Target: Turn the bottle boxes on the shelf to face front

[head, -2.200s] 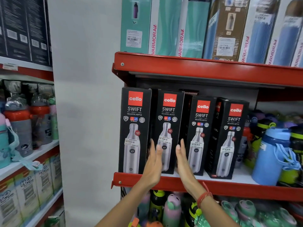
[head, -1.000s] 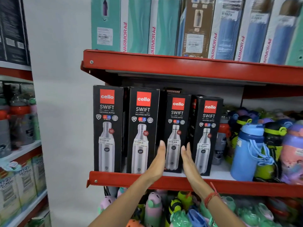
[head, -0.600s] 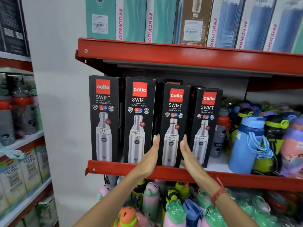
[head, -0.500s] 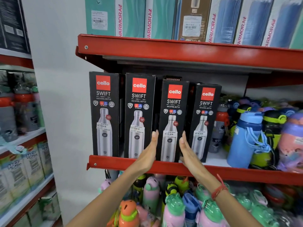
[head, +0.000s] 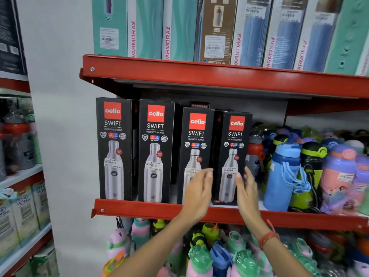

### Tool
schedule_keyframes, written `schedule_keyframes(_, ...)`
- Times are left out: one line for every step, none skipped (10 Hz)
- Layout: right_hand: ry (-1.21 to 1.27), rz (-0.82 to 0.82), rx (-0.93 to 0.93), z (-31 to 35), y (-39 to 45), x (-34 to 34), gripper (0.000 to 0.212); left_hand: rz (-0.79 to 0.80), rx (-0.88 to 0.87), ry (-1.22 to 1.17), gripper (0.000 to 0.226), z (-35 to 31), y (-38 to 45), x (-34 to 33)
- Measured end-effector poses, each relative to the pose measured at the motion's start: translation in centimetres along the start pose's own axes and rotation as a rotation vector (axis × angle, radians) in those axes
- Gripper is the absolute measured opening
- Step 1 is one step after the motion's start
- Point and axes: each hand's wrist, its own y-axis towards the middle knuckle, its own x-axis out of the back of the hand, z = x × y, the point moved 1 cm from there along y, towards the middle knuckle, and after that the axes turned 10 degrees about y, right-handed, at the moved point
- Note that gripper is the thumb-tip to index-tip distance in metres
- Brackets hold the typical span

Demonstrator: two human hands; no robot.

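Observation:
Several black cello SWIFT bottle boxes stand in a row on the red shelf [head: 139, 208], all with printed fronts facing me. The leftmost box [head: 113, 148] and the second box [head: 155, 152] stand nearer the shelf's edge. The third box [head: 196, 140] and the rightmost box [head: 235, 144] sit a little further back. My left hand [head: 198, 193] is flat at the rightmost box's left edge and covers the third box's lower front. At that box's right edge is my right hand [head: 246, 193], fingers straight. Neither hand is closed around the box.
A blue bottle [head: 283, 176] and many colourful bottles crowd the shelf right of the boxes. The upper red shelf [head: 199, 74] carries tall teal and blue boxes [head: 145, 27]. Kids' bottles [head: 199, 256] fill the level below. Another shelf unit [head: 20, 176] stands at the left.
Both hands have moved right, from either side of the third box to either side of the rightmost box. The view has shifted with them.

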Motion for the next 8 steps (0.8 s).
schedule_keyframes(0.067,0.156,-0.118,-1.1,-0.2,-1.1,0.065,0.366,0.185,-0.053,0.071,0.7,-0.4,-2.3)
schedule_keyframes(0.067,0.267,-0.142,-0.6,-0.6,-1.3,0.062,0.437,0.273,-0.12,0.079,1.1,-0.2,-2.7)
schedule_keyframes(0.029,0.276,-0.138,0.8,-1.5,1.5,0.064,0.435,0.291,-0.14,0.086,-0.1,-0.4,-3.1)
schedule_keyframes(0.042,0.334,-0.154,1.5,-1.7,2.4,0.071,0.4,0.291,-0.154,0.095,-0.3,-0.5,-2.4)
schedule_keyframes(0.057,0.357,-0.144,2.3,-2.0,2.5,0.074,0.43,0.27,-0.14,0.094,-0.1,-0.5,-2.0)
schedule_keyframes(0.032,0.336,-0.134,2.8,-1.4,2.9,0.067,0.497,0.298,-0.101,0.097,-0.9,-0.3,-1.9)
schedule_keyframes(0.048,0.276,-0.062,5.8,-1.4,2.8,0.073,0.441,0.248,-0.085,0.109,-2.5,0.2,0.2)
schedule_keyframes(0.031,0.247,0.094,11.0,-2.4,2.6,0.072,0.178,0.072,-0.029,0.08,-5.4,0.8,4.7)
